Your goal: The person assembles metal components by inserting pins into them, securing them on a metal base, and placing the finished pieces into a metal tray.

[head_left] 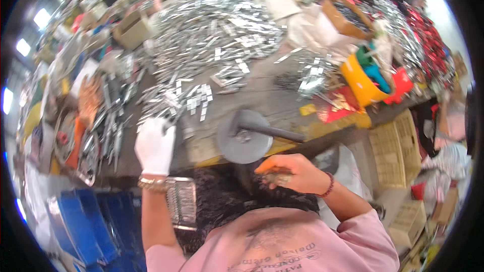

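Note:
My left hand (155, 147), in a white glove, reaches to the near edge of a heap of thin silvery metal strips (217, 35). Its fingertips are among the strips and blurred, so I cannot tell whether they grip any. My right hand (295, 172), bare but for orange coverings on the fingers, is curled in front of the bench edge. Small brownish pieces (278, 177), too blurred to name, show between its fingers. Between the hands stands a round grey metal disc (244, 147). A dark hammer-shaped tool (269, 130) lies across it, handle to the right.
Pliers-like tools and orange gloves (89, 98) crowd the left of the bench (201, 148). At right are a cut yellow container (364, 83), a smaller pile of strips (313, 78) and a beige crate (396, 151). Blue bins (85, 226) stand low at left.

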The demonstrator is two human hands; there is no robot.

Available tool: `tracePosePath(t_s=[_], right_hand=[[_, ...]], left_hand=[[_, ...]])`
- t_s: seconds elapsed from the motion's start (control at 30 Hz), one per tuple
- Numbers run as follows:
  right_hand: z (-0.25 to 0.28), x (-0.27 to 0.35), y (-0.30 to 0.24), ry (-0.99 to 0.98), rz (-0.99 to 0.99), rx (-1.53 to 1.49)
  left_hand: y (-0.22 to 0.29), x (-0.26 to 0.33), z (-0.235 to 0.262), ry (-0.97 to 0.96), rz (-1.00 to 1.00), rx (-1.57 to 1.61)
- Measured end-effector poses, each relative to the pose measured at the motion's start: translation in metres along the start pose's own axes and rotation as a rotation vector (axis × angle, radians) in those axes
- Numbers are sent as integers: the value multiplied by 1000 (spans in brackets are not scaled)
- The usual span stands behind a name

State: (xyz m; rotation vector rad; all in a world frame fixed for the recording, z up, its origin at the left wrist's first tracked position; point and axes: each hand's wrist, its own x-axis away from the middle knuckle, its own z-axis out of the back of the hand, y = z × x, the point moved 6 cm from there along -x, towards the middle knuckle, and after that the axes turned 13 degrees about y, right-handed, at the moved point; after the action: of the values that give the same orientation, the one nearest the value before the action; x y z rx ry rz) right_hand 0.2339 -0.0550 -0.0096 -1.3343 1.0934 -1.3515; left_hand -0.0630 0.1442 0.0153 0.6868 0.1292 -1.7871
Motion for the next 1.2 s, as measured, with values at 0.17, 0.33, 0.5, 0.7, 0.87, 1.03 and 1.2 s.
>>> tracePosePath(t_s=[0.17, 0.33, 0.5, 0.7, 0.87, 1.03, 1.2], right_hand=[[50, -5, -43, 314, 446, 548], [122, -41, -43, 724, 665, 1117], [130, -76, -36, 581, 660, 1354], [101, -69, -56, 436, 780, 1222], [22, -38, -60, 306, 949, 980], [-9, -41, -36, 313, 890, 911], [-14, -47, -32, 281, 873, 924]], left_hand=[[-7, 7, -9, 12, 123, 83], [1, 16, -11, -44, 222, 319], [75, 39, 10, -194, 185, 727], [114, 50, 6, -302, -131, 628], [119, 53, 6, -243, -243, 566], [123, 58, 10, -156, -221, 517], [116, 67, 3, -82, -179, 551]])
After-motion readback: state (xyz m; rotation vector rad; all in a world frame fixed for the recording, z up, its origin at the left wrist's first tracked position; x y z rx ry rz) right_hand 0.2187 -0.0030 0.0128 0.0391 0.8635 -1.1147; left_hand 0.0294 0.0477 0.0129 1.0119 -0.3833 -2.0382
